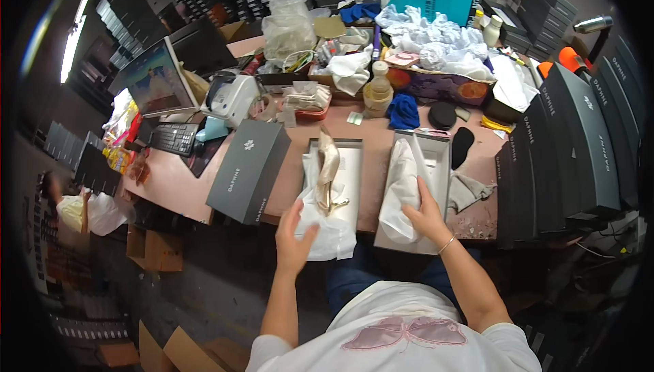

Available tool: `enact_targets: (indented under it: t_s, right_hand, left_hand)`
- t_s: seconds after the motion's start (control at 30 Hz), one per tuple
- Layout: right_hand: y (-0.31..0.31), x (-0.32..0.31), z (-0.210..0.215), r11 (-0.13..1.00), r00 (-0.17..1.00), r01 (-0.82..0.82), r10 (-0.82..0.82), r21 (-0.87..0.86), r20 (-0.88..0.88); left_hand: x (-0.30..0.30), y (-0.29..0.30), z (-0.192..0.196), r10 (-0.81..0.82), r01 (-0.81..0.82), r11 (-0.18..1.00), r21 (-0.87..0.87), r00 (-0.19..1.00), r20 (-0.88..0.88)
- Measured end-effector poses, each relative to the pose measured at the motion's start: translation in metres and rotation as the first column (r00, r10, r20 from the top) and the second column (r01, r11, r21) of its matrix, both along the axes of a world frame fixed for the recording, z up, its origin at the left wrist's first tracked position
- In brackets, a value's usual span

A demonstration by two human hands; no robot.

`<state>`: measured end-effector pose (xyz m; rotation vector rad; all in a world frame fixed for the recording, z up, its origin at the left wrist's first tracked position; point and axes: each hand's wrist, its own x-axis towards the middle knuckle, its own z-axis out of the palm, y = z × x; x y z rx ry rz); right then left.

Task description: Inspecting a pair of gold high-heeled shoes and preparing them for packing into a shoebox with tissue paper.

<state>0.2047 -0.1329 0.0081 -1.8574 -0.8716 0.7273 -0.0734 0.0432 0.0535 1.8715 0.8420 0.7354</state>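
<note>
In front of me are two grey shoeboxes with white insides. In the left open shoebox [352,188] lies a gold high-heeled shoe [328,167] on white tissue paper [327,239], which spills over the near edge. My left hand [294,241] is beside that paper, thumb and fingers apart, holding nothing. A bundle wrapped in white tissue [398,198] rests in the right open shoebox [441,157]; its contents are hidden. My right hand [426,217] grips this bundle from its right side, thumb across the paper and fingers stretched along it.
A closed grey shoebox [248,171] stands left, near a keyboard [174,138], monitor [153,79] and label printer [230,99]. More shoeboxes [572,147] line the right edge. Behind are a bottle [378,93], blue cloth [404,112] and crumpled white paper [436,41]. A grey cloth [470,190] lies right.
</note>
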Motion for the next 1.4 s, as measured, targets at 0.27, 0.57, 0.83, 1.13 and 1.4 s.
enact_targets:
  t_s: [0.27,0.57,0.83,1.13,1.4]
  right_hand:
    - [-0.016,-0.054,0.079,0.935,1.0,-0.013,0.014,0.355,-0.001]
    - [-0.022,-0.051,0.109,0.896,0.646,-0.341,0.002,0.286,0.764]
    - [-0.079,-0.074,0.132,0.91,0.697,-0.298,0.415,0.289,-0.586]
    - [-0.074,0.002,0.148,0.892,0.635,-0.427,0.413,-0.148,0.653]
    - [-0.128,0.056,0.085,0.925,0.928,0.372,-0.37,0.078,-0.039]
  left_hand:
    - [0.105,-0.13,0.008,0.168,0.282,0.776,-0.564,0.771,0.615]
    - [0.098,-0.122,0.015,0.259,0.379,0.627,-0.681,0.723,0.641]
    - [0.05,-0.073,-0.019,0.311,0.556,0.362,-0.748,0.684,0.66]
    - [0.036,-0.062,0.031,0.116,0.425,0.383,-0.82,0.859,0.499]
    - [0.092,-0.029,0.053,0.225,0.164,0.876,-0.454,0.692,0.686]
